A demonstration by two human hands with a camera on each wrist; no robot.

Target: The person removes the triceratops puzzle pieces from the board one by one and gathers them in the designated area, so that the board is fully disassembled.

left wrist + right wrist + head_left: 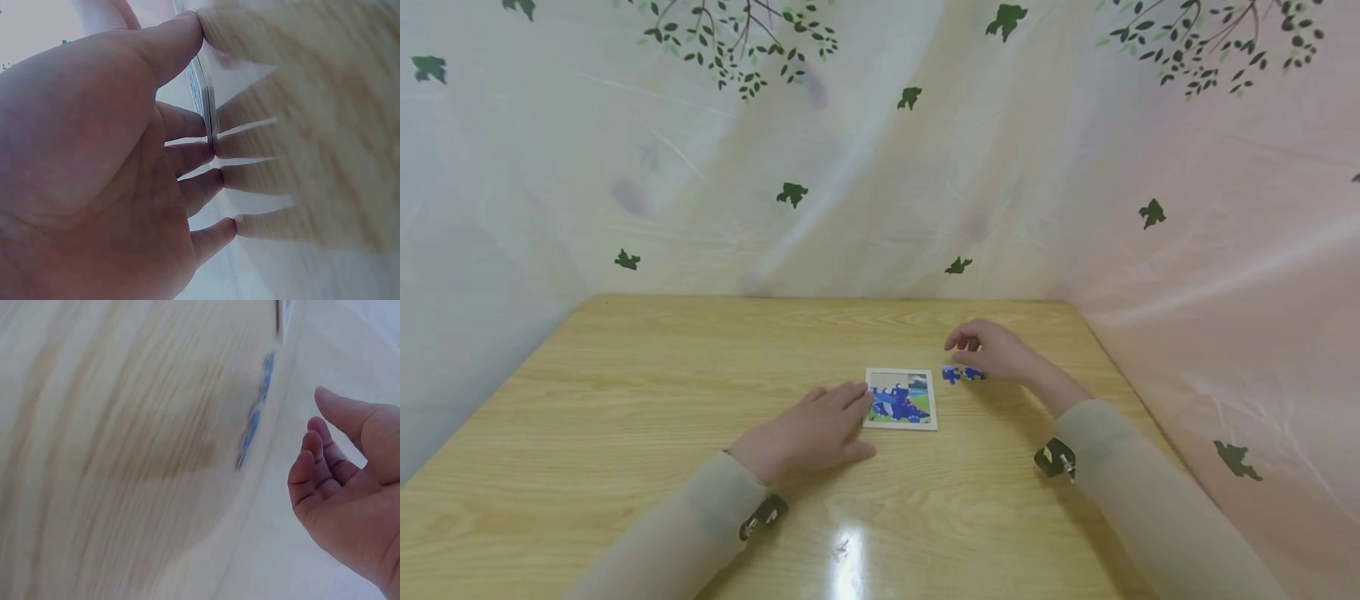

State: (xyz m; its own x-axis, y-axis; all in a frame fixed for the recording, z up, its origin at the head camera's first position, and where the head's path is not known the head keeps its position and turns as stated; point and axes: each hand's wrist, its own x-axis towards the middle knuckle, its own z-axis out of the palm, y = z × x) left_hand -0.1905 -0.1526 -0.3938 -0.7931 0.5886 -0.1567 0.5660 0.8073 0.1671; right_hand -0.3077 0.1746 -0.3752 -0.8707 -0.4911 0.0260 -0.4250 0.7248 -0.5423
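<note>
A small square jigsaw puzzle in a white frame (900, 428) lies on the table, showing a blue dinosaur. Its upper left part is a bare pale backing. My left hand (816, 429) rests at the frame's left side, fingers extended; in the left wrist view, fingertips (199, 150) touch the frame's edge and the table. Two loose blue puzzle pieces, one on the left (951, 375) and one on the right (973, 373), lie just right of the frame. Over them hovers my right hand (996, 350), fingers loosely bent, with nothing visible between them in the right wrist view.
The wooden table (662, 375) runs back to a pale curtain (865, 150) printed with green leaves. Another stretch of curtain (1240, 275) hangs along the right edge. A dark wrist device (1056, 458) sits on the right sleeve, and a similar one (763, 517) on the left.
</note>
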